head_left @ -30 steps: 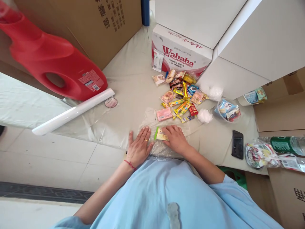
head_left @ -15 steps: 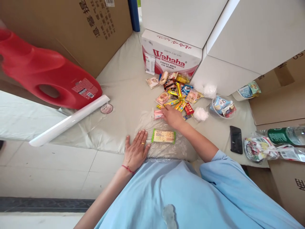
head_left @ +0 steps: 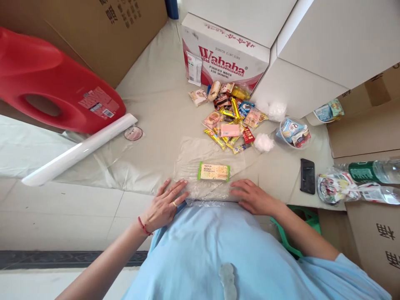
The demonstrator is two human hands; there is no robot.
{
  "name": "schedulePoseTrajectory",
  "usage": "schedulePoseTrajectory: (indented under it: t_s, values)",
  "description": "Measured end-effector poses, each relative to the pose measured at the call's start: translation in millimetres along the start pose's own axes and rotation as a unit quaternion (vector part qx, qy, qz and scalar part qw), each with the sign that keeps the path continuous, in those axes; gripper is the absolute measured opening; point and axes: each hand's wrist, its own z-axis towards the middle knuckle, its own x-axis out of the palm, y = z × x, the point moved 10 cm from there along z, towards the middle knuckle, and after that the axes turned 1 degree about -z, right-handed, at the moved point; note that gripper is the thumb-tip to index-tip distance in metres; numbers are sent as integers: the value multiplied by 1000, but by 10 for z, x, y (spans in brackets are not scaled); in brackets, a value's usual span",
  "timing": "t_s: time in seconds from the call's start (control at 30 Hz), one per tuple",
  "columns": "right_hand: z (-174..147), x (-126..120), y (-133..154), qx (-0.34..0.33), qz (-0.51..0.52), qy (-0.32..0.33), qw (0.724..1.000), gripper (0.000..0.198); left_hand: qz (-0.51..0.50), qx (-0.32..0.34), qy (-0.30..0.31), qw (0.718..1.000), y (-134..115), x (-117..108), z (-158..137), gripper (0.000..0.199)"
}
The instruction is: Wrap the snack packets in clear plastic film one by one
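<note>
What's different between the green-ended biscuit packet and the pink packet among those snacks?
Colour: the biscuit packet is cream with green ends, while the pink packet is mostly pink.

Place: the biscuit packet lies by itself on clear plastic film, nearer the person; the pink packet lies on the snack pile, farther away.

Shared: both look oblong, and neither is being held.
</note>
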Motion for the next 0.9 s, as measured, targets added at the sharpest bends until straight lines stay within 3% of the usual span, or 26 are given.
schedulePoseTrajectory:
  t_s: [0.07, 0.17, 0.3, 0.43, 0.53, 0.6, 0.73, 0.83, 0.9]
  values:
    - [-132, 249, -47, 40, -31, -16, 999, 42, 5, -3, -15, 1000, 33, 11, 6, 39]
    - [-146, 311, -147, 79, -20, -90, 993, 25, -37, -10, -56, 998, 47, -95, 116, 21]
    - [-57, 68, -227, 91, 122, -132, 979, 29, -142, -103, -58, 983, 233, -284, 290, 22]
    - [38, -217, -562, 189, 267, -171, 929, 35, -204, -219, -34, 954, 602, -352, 553, 36]
    - [167, -262, -908, 261, 312, -199, 892, 38, -157, -268, -50, 949, 876, -418, 843, 42]
    - [250, -244, -1094, 289, 305, -208, 883, 37, -92, -292, -106, 946, 976, -546, 933, 42]
    - [304, -152, -1233, 299, 274, -200, 892, 32, -27, -251, -213, 944, 702, -680, 739, 41]
    - [230, -94, -1238, 305, 292, -208, 882, 34, -8, -184, -208, 961, 340, -529, 552, 60]
    - [182, -64, -1238, 313, 306, -212, 874, 34, -17, -191, -191, 963, 287, -400, 507, 47]
